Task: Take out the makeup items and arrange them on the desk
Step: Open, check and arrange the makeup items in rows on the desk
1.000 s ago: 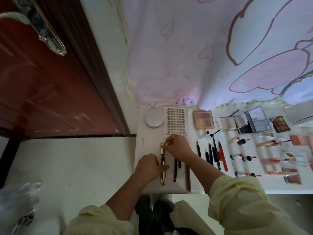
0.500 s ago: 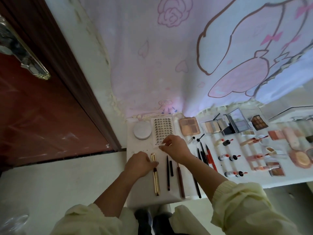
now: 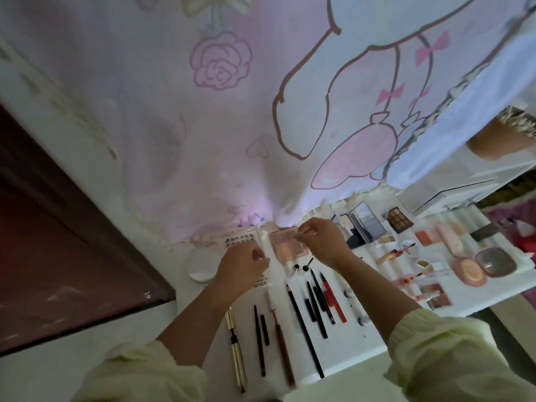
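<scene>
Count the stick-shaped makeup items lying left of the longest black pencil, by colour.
Gold: 1, the gold tube
Black: 2, the thin liner and the short piece
Maroon: 1, the maroon pencil
Total: 4

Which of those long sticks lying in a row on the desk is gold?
The gold tube at the row's far left end. The thin liner beside it and the others are black or reddish.

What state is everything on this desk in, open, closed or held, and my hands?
mirror palette, open, lid raised
dark eyeshadow palette, open
pink compact, open, lid laid back
round white compact, closed
pink palette, pinched at its far corner
right hand, pinching pink palette
left hand, curled over lash tray, grip unclear
</scene>
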{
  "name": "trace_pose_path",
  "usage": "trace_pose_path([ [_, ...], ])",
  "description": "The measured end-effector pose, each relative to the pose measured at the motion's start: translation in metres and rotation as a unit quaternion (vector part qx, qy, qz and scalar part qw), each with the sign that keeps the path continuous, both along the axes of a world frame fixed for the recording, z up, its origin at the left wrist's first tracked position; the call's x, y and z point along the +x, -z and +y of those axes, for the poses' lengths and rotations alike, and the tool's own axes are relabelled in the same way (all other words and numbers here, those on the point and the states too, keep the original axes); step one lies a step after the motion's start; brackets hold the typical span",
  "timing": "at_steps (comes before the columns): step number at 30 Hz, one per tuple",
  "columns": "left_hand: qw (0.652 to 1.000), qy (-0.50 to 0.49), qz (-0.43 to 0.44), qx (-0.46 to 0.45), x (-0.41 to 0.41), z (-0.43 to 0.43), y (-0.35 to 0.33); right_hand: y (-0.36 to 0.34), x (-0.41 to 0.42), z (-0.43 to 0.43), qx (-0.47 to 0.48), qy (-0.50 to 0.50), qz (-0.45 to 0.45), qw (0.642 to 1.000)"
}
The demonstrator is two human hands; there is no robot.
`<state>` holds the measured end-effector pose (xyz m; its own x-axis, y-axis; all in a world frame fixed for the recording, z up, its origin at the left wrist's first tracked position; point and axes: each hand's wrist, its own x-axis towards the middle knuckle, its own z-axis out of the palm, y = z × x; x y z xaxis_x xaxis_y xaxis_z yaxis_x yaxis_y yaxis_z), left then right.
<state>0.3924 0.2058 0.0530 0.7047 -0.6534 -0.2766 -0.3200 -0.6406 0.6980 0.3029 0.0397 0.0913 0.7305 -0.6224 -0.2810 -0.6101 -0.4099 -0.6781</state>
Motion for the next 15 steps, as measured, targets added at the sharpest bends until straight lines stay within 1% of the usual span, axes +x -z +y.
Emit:
trace_pose_path([
  [2, 1.0, -0.004, -0.025, -0.003, 0.004, -0.017, 0.003, 0.011, 0.006, -0.019, -0.024, -0.005, 0.043, 0.999],
  [4, 0.998, 0.004, -0.066, 0.005, 0.009, -0.032, 0.01, 0.026, 0.011, -0.032, -0.027, -0.02, 0.086, 0.996],
  [8, 0.98, 0.09, -0.156, 0.084, 0.014, -0.058, 0.024, 0.057, 0.016, -0.049, -0.039, -0.062, 0.17, 0.983],
  [12, 0.961, 0.137, -0.2, 0.136, 0.019, -0.075, 0.043, 0.077, 0.022, -0.059, -0.06, -0.068, 0.203, 0.975],
  [15, 0.931, 0.171, -0.265, 0.181, 0.024, -0.085, 0.052, 0.087, 0.027, -0.062, -0.06, -0.085, 0.214, 0.971],
])
